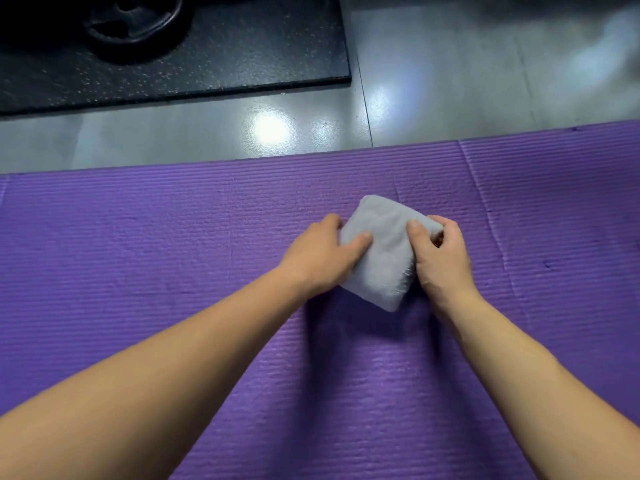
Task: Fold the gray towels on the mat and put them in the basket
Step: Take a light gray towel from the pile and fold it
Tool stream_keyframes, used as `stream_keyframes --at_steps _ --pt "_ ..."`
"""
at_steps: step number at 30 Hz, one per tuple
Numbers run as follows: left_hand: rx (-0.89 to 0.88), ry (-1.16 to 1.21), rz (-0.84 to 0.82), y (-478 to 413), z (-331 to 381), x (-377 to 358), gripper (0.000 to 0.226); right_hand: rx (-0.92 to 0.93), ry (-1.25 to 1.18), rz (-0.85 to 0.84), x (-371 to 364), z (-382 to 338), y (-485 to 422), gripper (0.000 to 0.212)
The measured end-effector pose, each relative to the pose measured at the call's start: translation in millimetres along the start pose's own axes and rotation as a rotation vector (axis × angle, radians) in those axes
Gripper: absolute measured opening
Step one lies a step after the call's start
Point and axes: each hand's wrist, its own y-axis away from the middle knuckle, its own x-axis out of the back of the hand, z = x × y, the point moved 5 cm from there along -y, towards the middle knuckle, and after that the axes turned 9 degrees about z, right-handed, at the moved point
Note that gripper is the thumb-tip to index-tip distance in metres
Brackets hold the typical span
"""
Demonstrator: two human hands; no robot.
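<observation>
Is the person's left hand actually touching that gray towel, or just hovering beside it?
Touching. In the head view the left hand grips the towel, its thumb pressed onto the cloth's top with no gap between them.

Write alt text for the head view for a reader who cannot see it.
The left hand and right hand grip a folded gray towel over a purple mat. Beyond it lie a glossy gray floor and a black speckled mat bearing a dark weight plate.

Folded gray towel above purple mat, left hand and right hand gripping its sides, black mat with weight plate beyond, glossy gray floor
</observation>
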Motion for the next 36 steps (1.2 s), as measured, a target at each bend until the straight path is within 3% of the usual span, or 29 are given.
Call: stream_keyframes --at_steps 4,8,11,14,16,19,26,32,36 --pt "0.137 0.119 -0.03 28 -13 -23 0.055 0.081 0.323 -0.011 -5 -2 -1 0.052" --pt "0.222 0.179 0.049 28 -18 -26 0.057 -0.036 0.443 -0.139 -4 6 -4 0.066" --pt "0.247 0.3 0.014 24 -14 -24 0.054 -0.205 0.243 -0.302 -1 8 -5 0.056" --pt "0.321 0.486 -0.027 24 -14 -23 0.083 -0.3 0.113 -0.466 1 6 -3 0.023" --pt "0.354 0.506 -0.022 24 -15 -23 0.094 -0.295 0.082 -0.487 4 8 -5 0.02" --pt "0.357 0.549 -0.02 24 -17 -20 0.077 -0.292 -0.008 -0.482 0 9 1 0.018" --pt "0.32 0.803 0.011 29 -37 -18 0.071 -0.111 -0.132 -0.497 -22 0 26 0.026" --pt "0.323 0.935 0.086 36 -56 -14 0.068 0.077 0.054 -0.468 -36 -5 36 0.041" --pt "0.334 0.942 0.154 41 -64 -9 0.064 0.118 0.045 -0.473 -47 -8 50 0.045"
